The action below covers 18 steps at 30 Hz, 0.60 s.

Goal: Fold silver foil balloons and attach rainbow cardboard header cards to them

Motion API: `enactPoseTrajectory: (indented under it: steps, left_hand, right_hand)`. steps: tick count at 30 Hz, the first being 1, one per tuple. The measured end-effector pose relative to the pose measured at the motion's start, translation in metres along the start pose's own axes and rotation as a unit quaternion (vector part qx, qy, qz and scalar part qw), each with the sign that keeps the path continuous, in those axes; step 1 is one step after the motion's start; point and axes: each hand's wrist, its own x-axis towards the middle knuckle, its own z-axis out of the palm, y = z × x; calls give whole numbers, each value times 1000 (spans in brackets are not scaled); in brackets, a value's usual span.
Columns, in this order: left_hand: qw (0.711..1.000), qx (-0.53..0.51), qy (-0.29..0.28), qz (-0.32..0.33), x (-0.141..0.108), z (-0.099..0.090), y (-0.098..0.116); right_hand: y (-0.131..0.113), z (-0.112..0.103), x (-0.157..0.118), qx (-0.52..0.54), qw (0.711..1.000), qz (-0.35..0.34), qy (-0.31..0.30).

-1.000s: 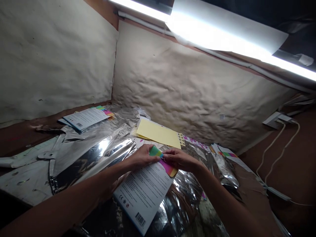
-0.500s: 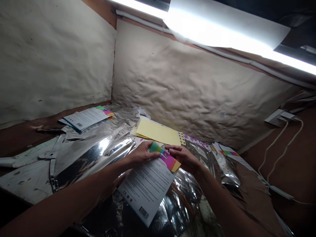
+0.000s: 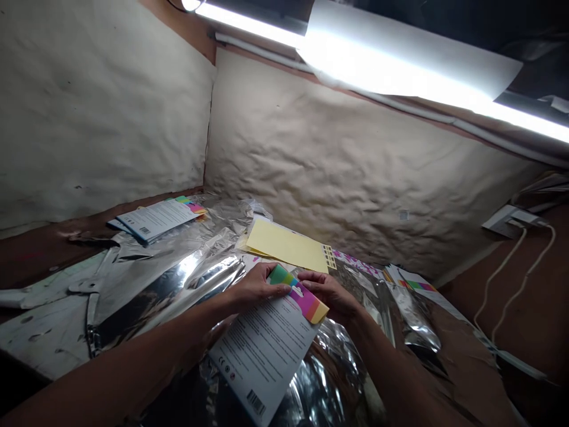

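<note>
A white printed packet (image 3: 267, 350) with a rainbow-coloured top edge and a barcode at its lower end tilts toward me in the middle. My left hand (image 3: 258, 289) grips its upper left corner, thumb on the printed face and fingers behind. On the other side, my right hand (image 3: 331, 293) has its bent fingers at the coloured top edge, near the hanging slot; its fingertips are partly hidden behind the packet. Just beyond the hands lie yellow sheets (image 3: 287, 244) with a strip of small dark marks at their right end.
Similar packets (image 3: 157, 219) are stacked at the back left. More colour-edged sheets (image 3: 415, 281) lie at the right, beside a silvery pouch (image 3: 415, 323). Crumpled silver film (image 3: 178, 273) covers much of the table. A power socket (image 3: 511, 220) with white cables is at the right.
The view has tilted slightly upward, so the table things appear lower. Both hands stay at the packet's top edge, with little change in their hold.
</note>
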Motion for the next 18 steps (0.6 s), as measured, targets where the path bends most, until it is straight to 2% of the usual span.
enactPoseTrajectory:
  steps: [3,5,7,9,11,13,15,18]
  left_hand:
    - [1000,-17,5,2,0,1,2]
    - [999,-40,22,-2,1,0,2]
    - [996,-71,54,-11,3,-1,0]
    - [991,-101,88,-16,4,-1,-1]
    - [986,-130,106,-16,6,-1,-3]
    - [981,-158,108,-19,8,-1,-5]
    - [978,-175,108,-17,9,-1,-7]
    - [980,-161,114,-4,9,-3,-7]
  right_hand:
    - [-5,-9,6,-48,989,-109,88]
    - [-11,-15,8,-110,959,-203,165]
    - [-16,-18,6,-165,935,-239,202]
    - [-17,-16,0,-180,955,-184,150]
    - [-15,-9,-7,-171,979,-101,42]
    - [-12,-1,-11,-178,981,-78,-19]
    - [-11,5,-11,-191,977,-96,-15]
    - [-13,1,-8,-160,979,-116,44]
